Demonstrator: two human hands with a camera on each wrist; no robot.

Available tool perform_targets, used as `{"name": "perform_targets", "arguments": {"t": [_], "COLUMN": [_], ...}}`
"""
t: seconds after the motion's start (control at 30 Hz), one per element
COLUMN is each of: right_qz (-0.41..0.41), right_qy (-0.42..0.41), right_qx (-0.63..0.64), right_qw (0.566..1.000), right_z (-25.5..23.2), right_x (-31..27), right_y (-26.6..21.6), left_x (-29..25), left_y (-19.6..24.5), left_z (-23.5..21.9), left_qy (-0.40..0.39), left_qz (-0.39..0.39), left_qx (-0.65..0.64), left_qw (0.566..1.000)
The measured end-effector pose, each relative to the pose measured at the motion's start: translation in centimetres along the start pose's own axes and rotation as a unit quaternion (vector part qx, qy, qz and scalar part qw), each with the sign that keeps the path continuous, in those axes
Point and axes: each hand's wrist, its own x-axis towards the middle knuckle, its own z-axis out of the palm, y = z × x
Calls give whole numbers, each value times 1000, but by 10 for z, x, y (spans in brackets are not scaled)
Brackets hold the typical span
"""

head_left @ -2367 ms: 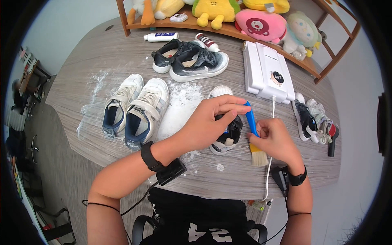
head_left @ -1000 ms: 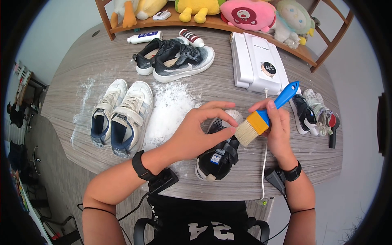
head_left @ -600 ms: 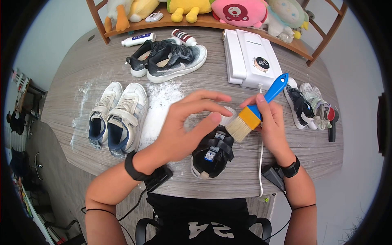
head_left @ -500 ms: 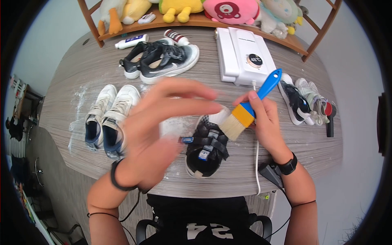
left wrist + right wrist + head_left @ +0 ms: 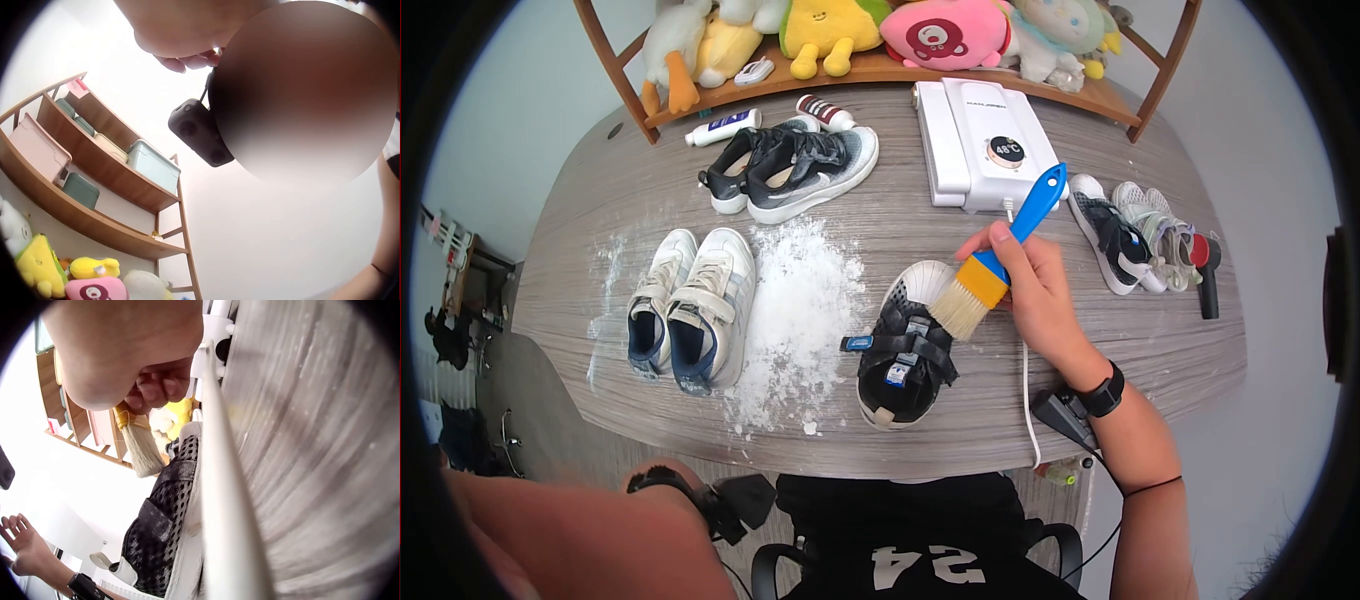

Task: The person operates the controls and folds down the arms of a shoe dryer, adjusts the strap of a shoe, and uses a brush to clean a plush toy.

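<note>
My right hand [image 5: 1040, 290] grips a flat paintbrush [image 5: 1040, 205] with a blue handle, yellow ferrule and pale bristles. The bristles overlap the right side of a small black-and-white shoe [image 5: 900, 390] in the head view, and hang beside its mesh upper in the right wrist view. A black strap [image 5: 858, 343] sticks out to the shoe's left. My left hand [image 5: 28, 550] is raised off the table, its fingers spread in the right wrist view and holding nothing. Only a blurred part of it shows large at the head view's lower left.
White powder [image 5: 800, 320] lies between the small shoe and a white pair [image 5: 715, 290]. Grey-black sneakers [image 5: 810, 180], two bottles [image 5: 725, 127] and a white device [image 5: 990, 140] stand behind. A white cable [image 5: 1028, 400] runs down by my right hand; more shoes [image 5: 1110, 240] stand right.
My left hand has moved away from over the shoe, down and left toward the camera. The brush has turned from bristles down to handle up-right, with its bristles now at the shoe.
</note>
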Motion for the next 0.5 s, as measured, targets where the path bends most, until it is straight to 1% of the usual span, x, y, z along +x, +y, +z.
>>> {"name": "perform_targets", "arguments": {"t": [0.03, 0.07, 0.1, 0.13, 0.17, 0.2, 0.33, 0.37, 0.43, 0.47, 0.5], "right_qz": [1, -5, -13, -15, -20, -26, -25, -25, -23, -19, -11], "right_qy": [3, -1, -3, 0, 5, 9, 13, 12, 14, 19, 13], "right_qx": [2, 1, 0, 2, 4, 5, -1, 3, 8, 2, -9], "right_qw": [1000, 1000, 1000, 1000, 1000, 1000, 1000, 1000, 1000, 1000, 1000], "right_z": [-1, -2, -2, -1, 0, 0, 0, 0, 1, 1, -1], "right_x": [0, 1, 1, 0, 1, 1, 2, 3, 3, 3, 2], "right_y": [1, 2, 4, 5, 8, 8, 7, 8, 9, 7, 7], "left_x": [-4, -1, -4, -5, -1, 9, 20, 20, 16, 19, 14], "left_y": [6, 4, 15, 15, 12, 1, -12, -8, -11, -3, -7], "left_z": [-12, -7, -15, -14, -6, 10, 25, 20, 14, 18, 23], "left_qy": [-5, -8, -13, -17, -22, -26, -32, -32, -36, -37, -30], "left_qz": [1, 1, 2, 7, 12, 17, 28, 30, 32, 33, 30], "left_qx": [-1, -1, -1, -3, -7, -10, -22, -24, -28, -30, -25], "left_qw": [1000, 1000, 1000, 1000, 1000, 999, 999, 999, 998, 998, 999]}}
